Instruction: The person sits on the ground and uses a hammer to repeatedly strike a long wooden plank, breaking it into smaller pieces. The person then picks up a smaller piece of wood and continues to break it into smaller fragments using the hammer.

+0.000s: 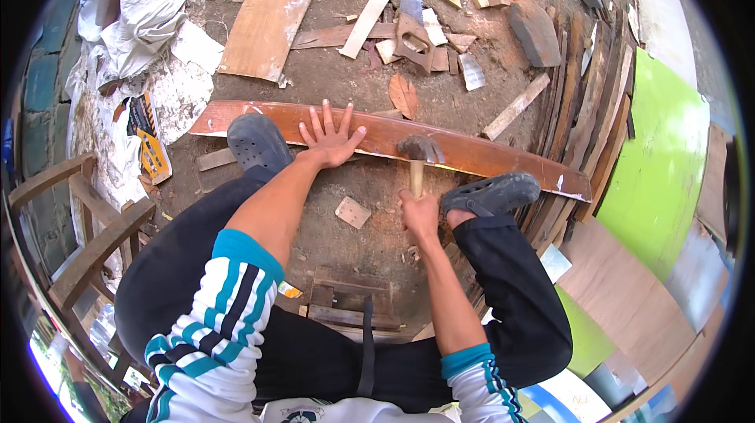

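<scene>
A long reddish-brown wooden board (487,157) lies across the ground in front of me. My left hand (333,138) rests flat on it with fingers spread. My right hand (420,214) grips the wooden handle of a hammer (417,179), whose dark metal head is over the board, right of my left hand. Whether the head touches the wood I cannot tell. My left clog (258,142) overlaps the board's left part, and my right clog (494,194) is against its near edge toward the right.
Beyond the board lie a hand saw (413,33), a flat plywood piece (267,28) and a dark block (535,33). Long planks (586,100) are stacked at right beside a green panel (661,163). A wooden chair frame (102,210) and white sacking (141,6) are at left.
</scene>
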Available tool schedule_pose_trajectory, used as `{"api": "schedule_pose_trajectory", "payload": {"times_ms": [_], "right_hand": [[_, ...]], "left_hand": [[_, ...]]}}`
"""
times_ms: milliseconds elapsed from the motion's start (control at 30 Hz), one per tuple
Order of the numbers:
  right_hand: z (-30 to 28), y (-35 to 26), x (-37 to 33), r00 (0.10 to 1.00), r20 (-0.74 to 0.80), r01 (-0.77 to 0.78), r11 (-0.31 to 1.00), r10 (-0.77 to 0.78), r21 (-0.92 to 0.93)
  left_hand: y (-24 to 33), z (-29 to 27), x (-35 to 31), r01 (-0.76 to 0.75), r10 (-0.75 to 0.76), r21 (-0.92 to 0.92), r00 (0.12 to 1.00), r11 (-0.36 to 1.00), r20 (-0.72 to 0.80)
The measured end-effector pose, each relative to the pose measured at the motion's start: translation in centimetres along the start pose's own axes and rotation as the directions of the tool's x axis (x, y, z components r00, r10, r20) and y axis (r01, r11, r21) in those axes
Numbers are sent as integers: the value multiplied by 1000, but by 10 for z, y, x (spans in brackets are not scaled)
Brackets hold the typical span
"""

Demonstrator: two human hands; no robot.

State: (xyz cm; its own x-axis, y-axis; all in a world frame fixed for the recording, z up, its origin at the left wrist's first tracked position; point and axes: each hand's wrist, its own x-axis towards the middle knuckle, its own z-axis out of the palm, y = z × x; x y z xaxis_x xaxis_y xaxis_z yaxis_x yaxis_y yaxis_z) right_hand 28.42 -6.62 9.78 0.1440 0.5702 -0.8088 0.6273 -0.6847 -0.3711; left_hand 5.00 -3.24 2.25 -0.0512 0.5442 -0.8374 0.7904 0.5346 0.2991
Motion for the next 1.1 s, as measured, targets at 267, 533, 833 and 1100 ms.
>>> {"api": "schedule_pose_trajectory", "payload": {"times_ms": [267, 533, 833, 1100], "right_hand": [[-128, -5, -54, 966, 54, 254, 884, -254, -392], [-188, -34, -168, 995, 8, 94, 902, -100, -422], [-175, 0, -153, 983, -30, 169, 961, -180, -217], [-165, -6, -143, 987, 29, 159, 912, -160, -377]], "left_hand": [[11, -8, 0, 3, 31, 228, 989, 974, -145], [-16, -52, -2, -323, 527, 492, 768, 809, -363], [-20, -37, -26, -353, 661, 570, 525, 742, -536], [-23, -9, 3, -322, 607, 550, 635, 771, -478]]}}
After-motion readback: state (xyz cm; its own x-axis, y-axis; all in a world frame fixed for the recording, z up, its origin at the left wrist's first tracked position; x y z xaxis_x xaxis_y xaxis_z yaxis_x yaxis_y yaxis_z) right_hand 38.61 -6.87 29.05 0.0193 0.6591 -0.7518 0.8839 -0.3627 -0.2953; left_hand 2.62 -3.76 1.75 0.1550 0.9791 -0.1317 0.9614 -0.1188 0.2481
